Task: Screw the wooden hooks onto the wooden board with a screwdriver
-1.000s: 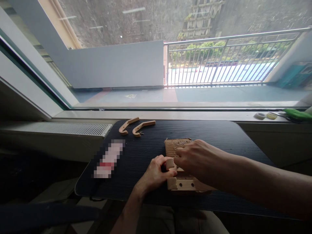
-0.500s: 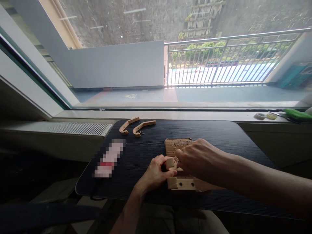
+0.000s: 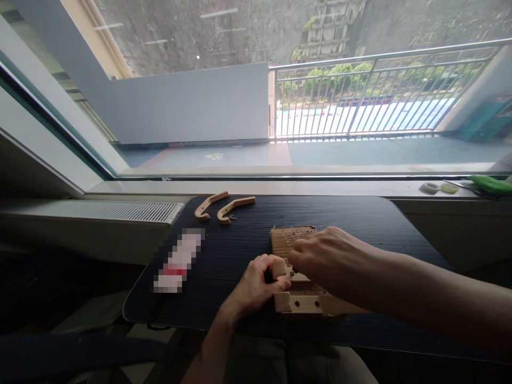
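My left hand (image 3: 254, 282) grips the blocky end of a light wooden bracket (image 3: 279, 268) between thumb and fingers. My right hand (image 3: 324, 256) is closed just above that bracket, beside a dark round spot on it. What its fingers hold is hidden. Under the bracket lies a brown corrugated block (image 3: 290, 237), its far part strewn with small crumbs. Nearer to me, a second wooden bracket (image 3: 306, 304) with two dark holes lies along the block's front edge; my right forearm covers part of it.
Two curved wooden brackets (image 3: 211, 205) (image 3: 236, 207) lie at the back left of the black table (image 3: 192, 314), small screws by one. A blurred-out pink item (image 3: 180, 261) is at left. Tape rolls (image 3: 430, 187) and a green item (image 3: 490, 184) rest on the windowsill.
My right hand has turned slightly at the bracket, and the dark spot beside its fingers shows more plainly. My left hand keeps its hold. The view has shifted a little.
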`<state>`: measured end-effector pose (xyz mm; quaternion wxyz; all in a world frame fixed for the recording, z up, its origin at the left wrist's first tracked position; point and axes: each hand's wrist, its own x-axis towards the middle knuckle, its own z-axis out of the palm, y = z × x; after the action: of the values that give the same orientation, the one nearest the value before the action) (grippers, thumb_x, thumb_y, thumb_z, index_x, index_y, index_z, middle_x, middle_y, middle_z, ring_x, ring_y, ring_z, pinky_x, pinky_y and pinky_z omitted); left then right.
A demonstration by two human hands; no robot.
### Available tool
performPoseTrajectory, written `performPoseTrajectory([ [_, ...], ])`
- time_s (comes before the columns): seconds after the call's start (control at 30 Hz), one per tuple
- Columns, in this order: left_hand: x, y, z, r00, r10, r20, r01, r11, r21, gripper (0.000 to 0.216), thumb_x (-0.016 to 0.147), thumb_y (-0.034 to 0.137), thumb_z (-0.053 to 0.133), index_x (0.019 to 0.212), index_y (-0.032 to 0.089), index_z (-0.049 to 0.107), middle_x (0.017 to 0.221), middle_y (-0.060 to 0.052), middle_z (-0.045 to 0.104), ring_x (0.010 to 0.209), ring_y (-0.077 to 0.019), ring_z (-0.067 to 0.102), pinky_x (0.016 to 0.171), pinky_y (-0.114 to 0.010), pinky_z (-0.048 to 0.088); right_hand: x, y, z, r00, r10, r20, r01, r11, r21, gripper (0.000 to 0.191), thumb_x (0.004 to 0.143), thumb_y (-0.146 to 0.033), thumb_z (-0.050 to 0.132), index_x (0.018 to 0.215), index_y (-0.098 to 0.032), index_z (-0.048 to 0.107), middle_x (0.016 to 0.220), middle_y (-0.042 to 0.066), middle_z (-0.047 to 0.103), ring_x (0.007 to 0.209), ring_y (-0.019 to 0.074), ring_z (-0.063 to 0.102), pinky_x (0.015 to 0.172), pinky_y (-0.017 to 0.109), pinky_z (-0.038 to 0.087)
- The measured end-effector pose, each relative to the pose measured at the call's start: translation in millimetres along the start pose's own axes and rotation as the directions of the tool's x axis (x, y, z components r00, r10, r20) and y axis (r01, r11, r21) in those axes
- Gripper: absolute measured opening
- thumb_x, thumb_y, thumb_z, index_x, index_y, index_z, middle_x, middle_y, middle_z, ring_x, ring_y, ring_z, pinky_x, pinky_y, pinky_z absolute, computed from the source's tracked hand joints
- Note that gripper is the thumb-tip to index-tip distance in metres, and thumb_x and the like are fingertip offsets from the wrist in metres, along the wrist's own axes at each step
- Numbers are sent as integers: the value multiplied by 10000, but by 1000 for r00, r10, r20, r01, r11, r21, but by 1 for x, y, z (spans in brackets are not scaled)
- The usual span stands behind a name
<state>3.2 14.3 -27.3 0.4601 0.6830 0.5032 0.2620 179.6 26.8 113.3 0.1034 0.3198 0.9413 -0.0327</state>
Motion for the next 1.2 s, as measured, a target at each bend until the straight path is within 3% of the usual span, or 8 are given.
performPoseTrajectory([
  [0.23,2,-2,1,1000,13,-10,-12,999,32,233,721,303,674,942,236,642,899,3,593,874,-178,534,804,-280,423,4,0,2,995,80,63,-78,997,-24,120,787,-27,562,783,-142,597,649,15,610,564,127,590,443,257,223],
  [0.5,1,-1,1,1000,0,-12,0,1000,19,271,719,321,670,970,222,639,924,-8,594,893,-183,537,818,-282,426,7,-6,-7,985,166,42,-164,985,-46,100,857,-125,561,772,-144,608,658,34,635,611,175,634,426,263,174],
  [0.6,0,0,1,1000,-1,-24,1,1000,15,259,715,321,677,948,216,636,917,-7,604,908,-189,540,827,-282,424,3,-5,-12,994,106,22,-105,993,-46,51,811,-115,619,808,-165,629,710,28,647,644,171,636,445,255,178],
  [0.77,-1,4,-1,1000,-6,-6,6,1000,6,250,738,337,662,955,216,639,955,-18,622,918,-194,554,835,-283,428,-1,-5,-15,1000,-2,13,3,1000,-30,158,737,-78,662,866,-167,646,809,42,641,669,149,604,482,243,272],
  [0.97,1,4,-1,1000,12,-12,-12,1000,26,217,736,317,663,925,214,641,929,-14,617,890,-186,548,814,-279,430,3,-4,-4,1000,18,-26,-18,999,-33,72,770,-70,630,778,-142,633,773,52,634,669,143,596,507,241,313],
  [1.2,0,4,0,1000,8,-12,-8,999,35,204,739,317,658,918,219,646,916,-13,614,880,-184,540,803,-273,427,8,-2,4,998,63,1,-63,996,-68,121,768,-34,612,722,-145,600,655,19,620,581,147,590,443,256,221],
])
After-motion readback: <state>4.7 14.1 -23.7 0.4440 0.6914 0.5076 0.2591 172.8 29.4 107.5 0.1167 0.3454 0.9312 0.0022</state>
